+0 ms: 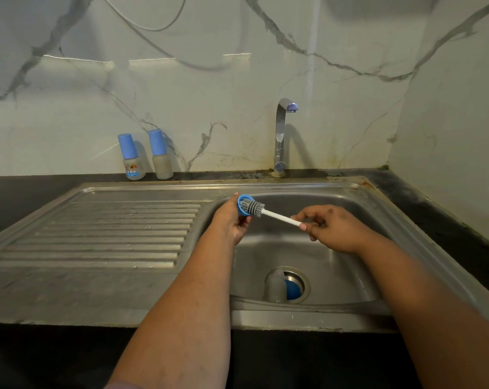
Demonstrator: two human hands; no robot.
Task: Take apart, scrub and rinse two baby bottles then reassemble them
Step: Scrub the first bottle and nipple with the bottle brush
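Note:
Over the sink basin [347,265], my left hand [232,223] grips a small blue bottle part [242,208] with its open side facing right. The grey bristle head of a bottle brush [254,208] sits partly inside that part. My right hand [331,230] pinches the brush's white handle [282,218] near its end. Two frosted baby bottles with blue caps [131,158] [161,155] stand upright on the dark counter against the back wall. A frosted bottle body [274,286] lies over the drain beside a blue piece [293,289].
A chrome faucet [281,136] rises behind the basin, with no water running. The ribbed steel drainboard [111,234] spreads out to the left. Dark counter [434,214] borders the sink on the right, where the marble wall forms a corner.

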